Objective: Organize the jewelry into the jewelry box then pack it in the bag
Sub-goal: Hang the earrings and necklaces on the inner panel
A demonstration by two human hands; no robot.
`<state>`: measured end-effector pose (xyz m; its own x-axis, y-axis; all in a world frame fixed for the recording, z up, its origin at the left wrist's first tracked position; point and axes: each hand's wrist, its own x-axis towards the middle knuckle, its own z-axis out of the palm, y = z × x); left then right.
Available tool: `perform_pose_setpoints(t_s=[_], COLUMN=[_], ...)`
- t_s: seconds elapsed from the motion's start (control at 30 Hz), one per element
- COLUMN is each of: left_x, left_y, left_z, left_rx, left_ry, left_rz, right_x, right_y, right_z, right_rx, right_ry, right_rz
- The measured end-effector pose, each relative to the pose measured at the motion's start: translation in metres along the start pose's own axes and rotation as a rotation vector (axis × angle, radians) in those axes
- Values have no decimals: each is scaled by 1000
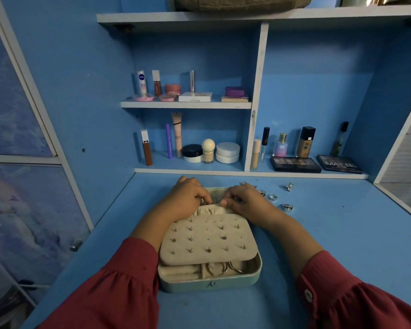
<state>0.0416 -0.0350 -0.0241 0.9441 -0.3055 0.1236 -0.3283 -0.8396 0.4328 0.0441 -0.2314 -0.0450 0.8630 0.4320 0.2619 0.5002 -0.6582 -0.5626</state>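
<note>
While both hands work at its far edge, the pale green, rounded-corner jewelry box [209, 282] lies open on the blue desk [342, 245], near the person's body. A beige padded earring panel [208, 238], studded with small metal earring posts, lies tilted over the box's lower tray, where thin metal hoops [228, 268] show beside cushioned ring rolls. Beyond the panel is a gathered cream fabric pocket [209, 208]. The left hand [188, 195] has its fingers curled down at that pocket's rim, pinching something small I cannot make out. The right hand [242, 198] is curled too, thumb and fingertips pressed onto the same rim. Just right of it, several silver rings [287, 207] lie loose on the desk.
</note>
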Motion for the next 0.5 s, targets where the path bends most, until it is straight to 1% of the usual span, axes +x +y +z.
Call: perform_pose_setpoints(t_s=[0.07, 0.17, 0.4, 0.5], left_x=[0, 0, 3, 2], left_y=[0, 0, 1, 3], left_z=[1, 1, 2, 1], left_rx=[-19, -76, -89, -107], left_ry=[-2, 8, -77, -38], left_rz=[19, 30, 21, -2], right_x=[0, -1, -1, -2], right_y=[1, 2, -2, -3], right_z=[2, 4, 3, 1], right_rx=[31, 10, -97, -129], right_ry=[-3, 21, 109, 96], right_rz=[23, 56, -55, -62])
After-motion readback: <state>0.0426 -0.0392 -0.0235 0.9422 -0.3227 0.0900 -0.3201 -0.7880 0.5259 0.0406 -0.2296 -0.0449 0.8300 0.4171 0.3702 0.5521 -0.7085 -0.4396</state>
